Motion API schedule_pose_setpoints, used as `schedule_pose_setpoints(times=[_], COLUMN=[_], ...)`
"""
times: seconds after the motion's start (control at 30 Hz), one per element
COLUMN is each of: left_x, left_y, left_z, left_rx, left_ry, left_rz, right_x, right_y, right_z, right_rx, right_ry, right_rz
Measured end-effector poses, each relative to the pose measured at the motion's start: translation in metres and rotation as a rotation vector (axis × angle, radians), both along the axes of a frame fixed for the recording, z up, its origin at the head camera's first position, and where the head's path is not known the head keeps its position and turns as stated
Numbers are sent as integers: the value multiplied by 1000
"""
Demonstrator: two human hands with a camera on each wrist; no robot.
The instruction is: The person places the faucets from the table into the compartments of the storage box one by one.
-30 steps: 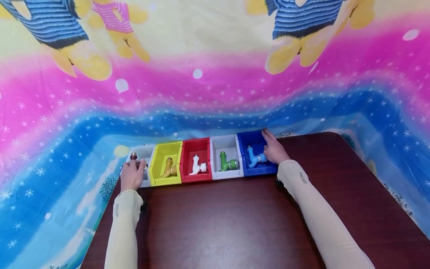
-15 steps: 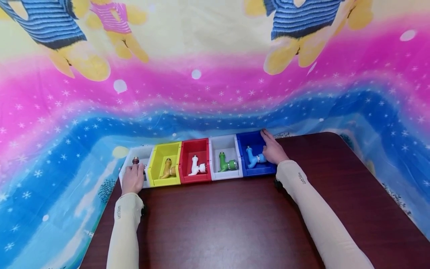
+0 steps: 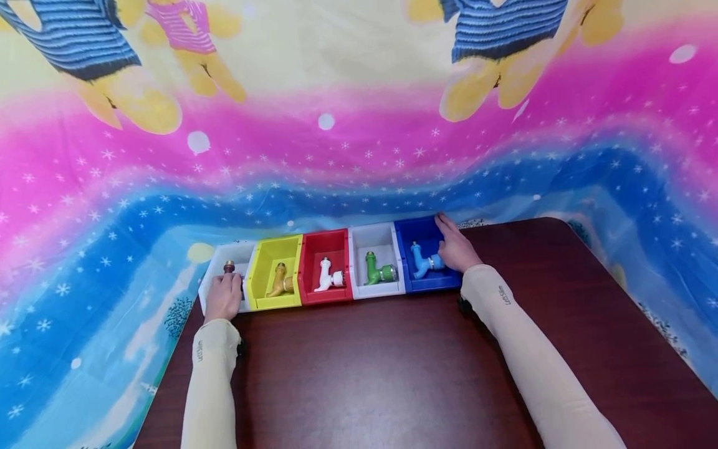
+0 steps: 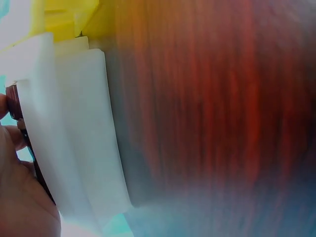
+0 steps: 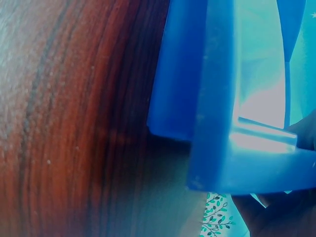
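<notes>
At the left end of the row, my left hand [image 3: 223,296] reaches into a white bin [image 3: 242,251] and holds a brown tap [image 3: 229,267]. Its brass end shows beyond the fingers, while the hand covers most of the rest. In the left wrist view, fingertips meet the tap's dark brown part [image 4: 14,101] behind the bin's white front. My right hand [image 3: 457,249] grips the right side wall of the blue bin [image 3: 415,231] at the other end, fingers along its rim. Inside that bin, close to the hand, lies a light blue tap [image 3: 422,263].
Between these ends stand a yellow bin [image 3: 277,249] with an ochre tap [image 3: 280,279], a red bin [image 3: 328,240] with a white tap [image 3: 325,277], and a second white bin [image 3: 374,234] with a green tap [image 3: 377,271]. Brown table [image 3: 348,368]; printed curtain [image 3: 359,143] behind.
My left hand has drawn slightly back toward me and its fingers have closed in on the brown tap, whose brass end stays in sight. The right hand keeps its place on the blue bin.
</notes>
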State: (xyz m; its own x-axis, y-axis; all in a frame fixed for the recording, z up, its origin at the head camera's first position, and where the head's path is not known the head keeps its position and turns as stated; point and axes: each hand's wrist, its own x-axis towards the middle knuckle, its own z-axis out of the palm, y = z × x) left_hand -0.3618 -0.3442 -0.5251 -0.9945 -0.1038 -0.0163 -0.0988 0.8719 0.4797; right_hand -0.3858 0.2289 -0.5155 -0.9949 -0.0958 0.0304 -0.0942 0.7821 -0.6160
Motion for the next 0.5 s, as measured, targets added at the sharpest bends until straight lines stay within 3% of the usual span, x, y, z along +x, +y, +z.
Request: schedule_pose_setpoints(times=[0.23,0.5], left_x=[-4,-6], left_y=[4,-1], left_z=[-2,-10], left_rx=[-14,-98], left_ry=[-34,-53], left_rz=[4,-21], right_x=[0,0], right_y=[3,1], right_z=[3,0], right_rx=[-9,-12], right_ry=[-15,-11], right_rz=[-2,2])
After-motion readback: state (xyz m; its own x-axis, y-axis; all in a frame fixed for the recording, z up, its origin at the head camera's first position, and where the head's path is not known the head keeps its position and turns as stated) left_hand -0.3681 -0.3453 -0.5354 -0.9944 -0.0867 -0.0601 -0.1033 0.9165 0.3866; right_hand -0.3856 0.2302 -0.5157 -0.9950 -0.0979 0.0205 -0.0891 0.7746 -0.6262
